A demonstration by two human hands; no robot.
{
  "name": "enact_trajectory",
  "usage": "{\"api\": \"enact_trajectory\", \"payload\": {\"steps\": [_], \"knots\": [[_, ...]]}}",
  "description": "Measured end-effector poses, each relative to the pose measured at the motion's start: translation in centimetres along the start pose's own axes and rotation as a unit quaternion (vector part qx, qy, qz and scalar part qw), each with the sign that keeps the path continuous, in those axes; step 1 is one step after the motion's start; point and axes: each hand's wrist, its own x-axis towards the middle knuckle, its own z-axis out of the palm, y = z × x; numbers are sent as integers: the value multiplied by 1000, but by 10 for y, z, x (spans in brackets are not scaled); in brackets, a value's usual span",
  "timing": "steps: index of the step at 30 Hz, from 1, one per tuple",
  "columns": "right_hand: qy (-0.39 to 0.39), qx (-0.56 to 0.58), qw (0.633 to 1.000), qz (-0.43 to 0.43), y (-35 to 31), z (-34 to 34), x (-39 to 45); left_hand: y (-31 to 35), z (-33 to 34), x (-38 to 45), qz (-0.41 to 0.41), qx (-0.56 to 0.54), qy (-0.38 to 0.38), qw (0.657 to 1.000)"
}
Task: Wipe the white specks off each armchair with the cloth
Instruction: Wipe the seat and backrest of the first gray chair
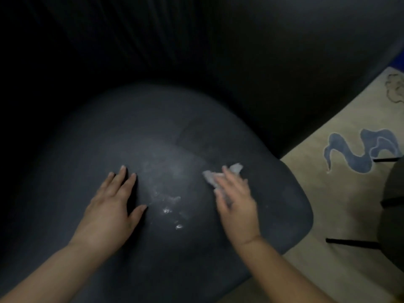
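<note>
On the dark seat cushion (113,127) of the armchair (284,62): white specks (168,209), a cluster of bright flecks with a fainter powdery smear above, lying between the two hands. Left hand (111,202): flat on the cushion, fingers (122,173) straight and spread, holding nothing, just left of the specks. Right hand (237,200): blurred, lying over a crumpled white cloth (211,177) whose ends show beyond the fingertips; the fingers look fairly straight, pressing the cloth down, though whether the thumb pinches it cannot be told. Cloth position: right of the specks, near the cushion's right edge, not yet over the brightest flecks. Recommended handling: draw the cloth leftward across the smear with even pressure, gather flecks into its folds rather than scattering them, and keep the left hand braced to steady the fabric. Adjacent: patterned rug (349,149) to the right.
</note>
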Motion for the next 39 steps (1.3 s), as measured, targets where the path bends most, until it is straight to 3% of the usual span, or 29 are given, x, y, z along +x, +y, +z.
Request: {"api": "enact_trajectory", "payload": {"steps": [3,5,7,10,12,15,17,19,21,23,28,30,32,34,39], "knots": [[-25,43,998,-42,-8,1,-12,8,-1,3,9,18,-1,1000],[53,17,998,-38,6,-19,-1,15,-1,6,22,22,-5,999],[126,-24,991,36,30,-42,9,23,0,10,34,24,-7,999],[130,-4,977,168,50,-48,3,31,1,17,59,41,-11,997],[97,1,986,134,35,-29,-11,36,3,19,70,43,-17,996],[14,23,1000,-2,7,-6,-22,40,7,19,82,45,-23,995],[44,11,999,-23,13,-12,-12,41,8,18,85,42,-18,995],[158,-5,985,70,31,-29,0,38,6,17,83,34,-12,996],[207,6,961,183,43,-41,7,32,2,16,76,29,-1,997],[156,5,974,164,28,-27,2,22,-1,14,65,27,7,998],[-16,5,999,-32,-29,24,-17,-3,1,1,18,32,-14,999],[-8,12,998,-56,-32,22,5,-11,2,-6,3,38,-14,999],[34,5,999,-6,-33,16,33,-19,2,-13,-13,36,0,999],[20,-12,999,38,-43,20,42,-27,2,-20,-32,29,10,999],[-133,-27,980,-146,-85,62,-30,-40,-1,-33,-69,4,18,997]]}}
